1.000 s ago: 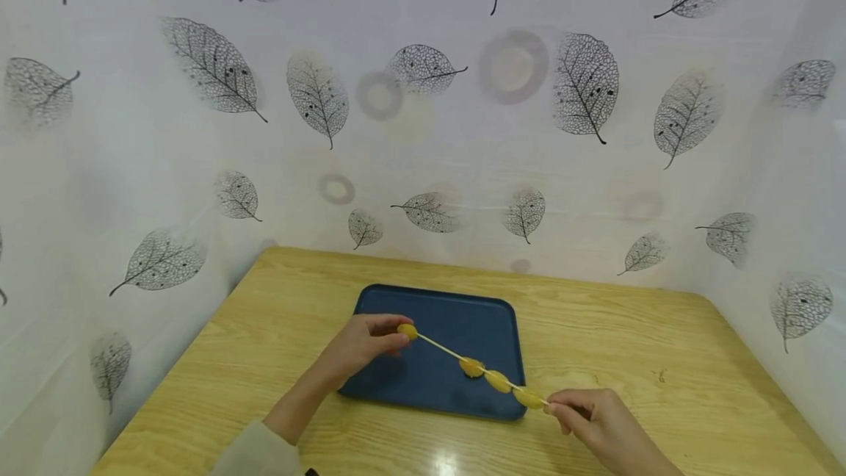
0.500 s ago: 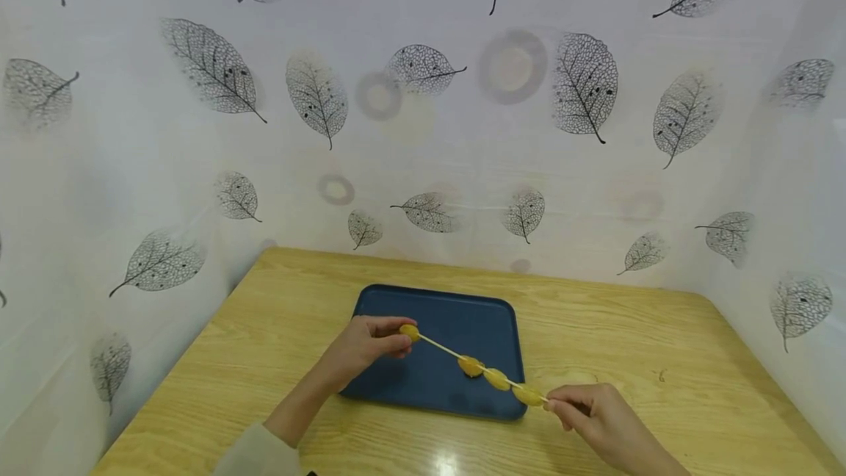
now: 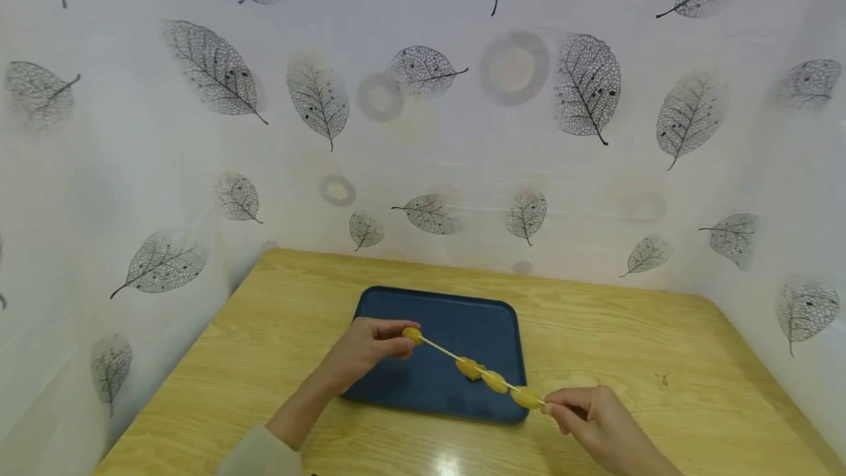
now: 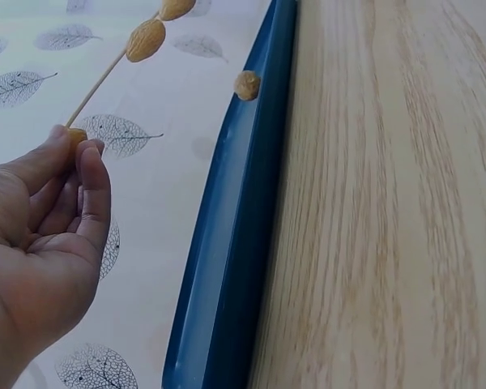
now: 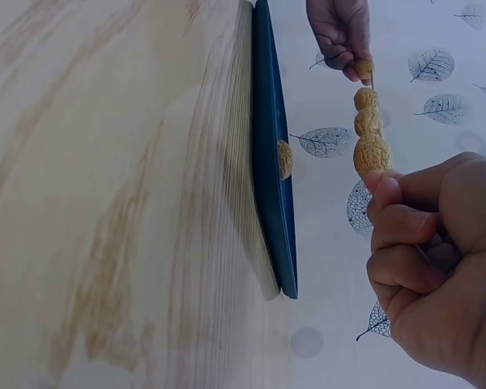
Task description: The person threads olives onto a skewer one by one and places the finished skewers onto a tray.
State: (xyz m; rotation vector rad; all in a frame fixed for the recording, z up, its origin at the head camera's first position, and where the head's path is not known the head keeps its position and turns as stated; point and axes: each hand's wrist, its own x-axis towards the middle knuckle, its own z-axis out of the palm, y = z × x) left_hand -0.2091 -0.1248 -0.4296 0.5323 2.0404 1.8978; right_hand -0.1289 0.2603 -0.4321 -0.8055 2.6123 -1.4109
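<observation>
Between both hands a thin wooden skewer (image 3: pixel 438 347) slants above the tray, carrying wrinkled yellow pieces that look like dried fruit. My left hand (image 3: pixel 370 347) pinches one fruit piece (image 3: pixel 413 336) at the skewer's far end, between thumb and fingers. My right hand (image 3: pixel 598 421) pinches the near end of the stick, right beside the largest fruit piece (image 5: pixel 373 154). Two more fruit pieces sit close to that one on the skewer, with bare stick between them and the left hand. A loose fruit piece (image 4: pixel 247 85) lies on the dark blue tray (image 3: pixel 456 307), partly hidden behind the skewer in the head view.
The tray lies on a light wood-grain table (image 3: pixel 628 344). Pale curtains (image 3: pixel 423 138) printed with leaves hang at the back and along both sides of the table.
My left hand has shifted slightly to the right, and its fruit piece is a little nearer to the others on the skewer. My right hand has barely moved.
</observation>
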